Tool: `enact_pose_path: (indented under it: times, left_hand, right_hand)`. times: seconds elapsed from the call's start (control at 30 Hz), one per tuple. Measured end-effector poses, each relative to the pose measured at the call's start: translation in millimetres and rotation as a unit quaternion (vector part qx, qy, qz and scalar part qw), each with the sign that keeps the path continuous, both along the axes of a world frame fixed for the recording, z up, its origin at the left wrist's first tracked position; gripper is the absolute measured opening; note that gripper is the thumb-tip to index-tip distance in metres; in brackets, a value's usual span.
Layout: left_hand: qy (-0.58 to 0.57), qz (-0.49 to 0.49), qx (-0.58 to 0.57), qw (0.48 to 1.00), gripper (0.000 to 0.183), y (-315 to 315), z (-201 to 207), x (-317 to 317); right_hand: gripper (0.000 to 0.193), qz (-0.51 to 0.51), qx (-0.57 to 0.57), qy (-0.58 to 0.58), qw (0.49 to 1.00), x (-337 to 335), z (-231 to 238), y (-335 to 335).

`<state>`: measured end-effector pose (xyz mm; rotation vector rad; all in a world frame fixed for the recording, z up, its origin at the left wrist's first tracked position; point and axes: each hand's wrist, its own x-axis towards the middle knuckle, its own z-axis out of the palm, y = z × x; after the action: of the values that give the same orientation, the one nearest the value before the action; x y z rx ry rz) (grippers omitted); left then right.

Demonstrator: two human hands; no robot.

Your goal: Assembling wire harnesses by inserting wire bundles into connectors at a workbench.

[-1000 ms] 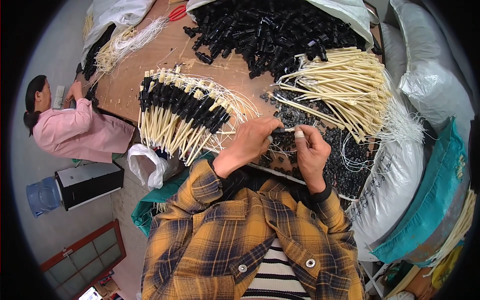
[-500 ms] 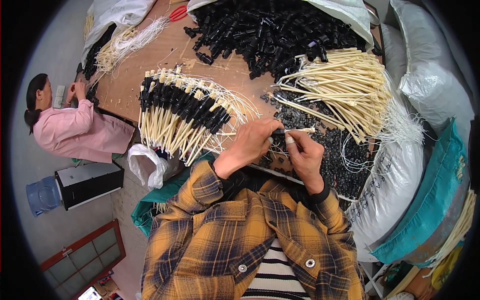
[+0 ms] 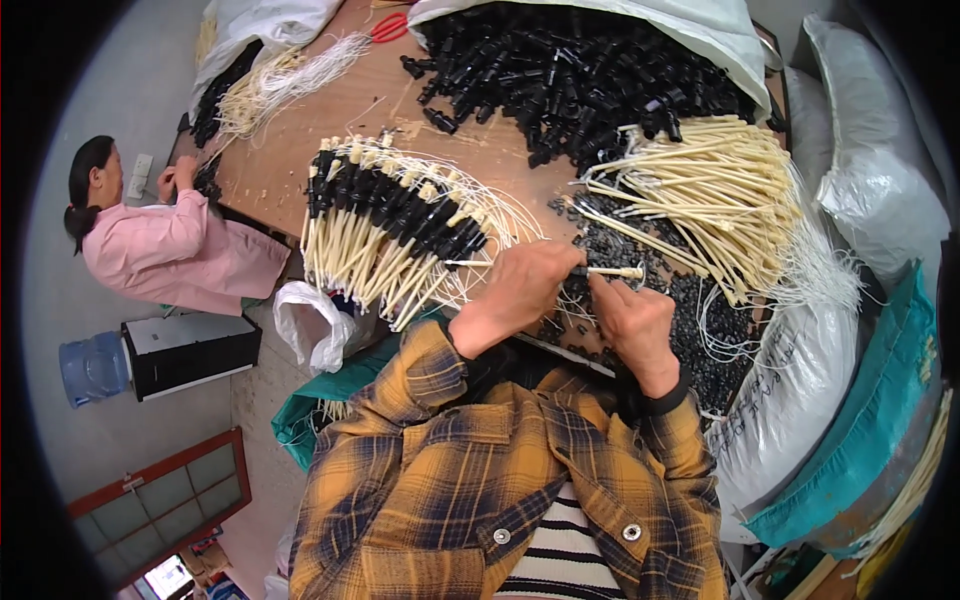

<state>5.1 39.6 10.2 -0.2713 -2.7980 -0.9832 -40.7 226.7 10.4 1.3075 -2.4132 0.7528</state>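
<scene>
My left hand [image 3: 522, 290] is closed around a cream tube [image 3: 615, 271] and a dark piece on it, mostly hidden by the fingers. One end of the tube sticks out left of that hand, the other out to the right. My right hand [image 3: 636, 328] is curled just below the right end, thumb and fingers close together at the dark piece; its exact grip is hidden. Left of my hands lies a fanned row of cream tubes fitted with black plastic fittings [image 3: 385, 215], white strings trailing. Beneath and beyond my right hand spread small black parts [image 3: 705, 335].
A heap of black fittings [image 3: 560, 75] spills from a white sack at the back. Loose cream tubes [image 3: 710, 200] lie to the right, beside stacked sacks [image 3: 880, 180]. Red-handled scissors [image 3: 389, 28] rest far back. A person in pink [image 3: 180, 240] works at the table's left side.
The whole view has shifted slightly, so everything sits further right and lower. More of the cream tube shows to the right of my left hand, where thin white string was visible.
</scene>
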Motion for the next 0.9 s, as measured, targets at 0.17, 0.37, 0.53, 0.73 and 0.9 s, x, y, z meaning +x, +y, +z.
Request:
enact_pose_path:
  times: [0.17, 0.37, 0.53, 0.73, 0.9]
  left_hand:
    - [0.022, -0.008, -0.05, 0.998, 0.026, 4.2, 1.3, 0.5]
    - [0.012, -0.005, -0.063, 0.998, 0.025, 1.5, 3.8, 2.3]
    - [-0.013, -0.013, -0.017, 1.0, 0.031, -0.1, -2.0, 2.9]
    - [-0.065, 0.027, 0.044, 0.997, 0.032, 0.7, 5.8, 0.6]
    - [-0.208, 0.07, 0.23, 0.948, 0.028, 5.8, 16.5, -4.3]
  right_hand:
    - [0.008, 0.011, 0.06, -0.002, 0.998, -3.8, 6.7, 1.9]
    - [0.015, 0.027, 0.036, -0.045, 0.998, -5.2, 7.8, -0.9]
    - [0.017, -0.02, -0.087, -0.143, 0.986, 0.4, 3.5, -4.8]
    - [0.014, -0.06, -0.051, -0.178, 0.981, 2.9, 7.9, 1.4]
    - [0.014, -0.01, 0.03, -0.097, 0.995, 5.8, 1.1, 1.0]
